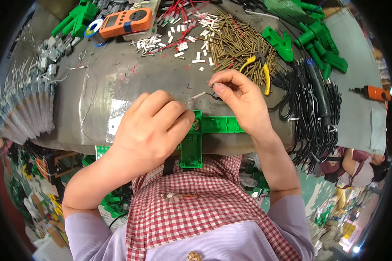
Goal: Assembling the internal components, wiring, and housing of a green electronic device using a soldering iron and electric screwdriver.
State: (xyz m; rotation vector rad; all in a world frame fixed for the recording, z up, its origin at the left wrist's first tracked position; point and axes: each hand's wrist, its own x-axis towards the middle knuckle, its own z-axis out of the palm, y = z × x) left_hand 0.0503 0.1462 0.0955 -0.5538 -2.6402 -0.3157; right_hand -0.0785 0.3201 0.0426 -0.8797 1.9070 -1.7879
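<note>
One white tube (199, 95) (slim), axis slanting away-rightward.

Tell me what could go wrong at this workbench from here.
The green housing seems to stick out past the front edge of the table, so a nudge from the left hand might tip it off. The yellow-handled pliers lie near the right hand at the edge of a loose pile of brass-coloured rods; catching them could scatter the rods.
</note>
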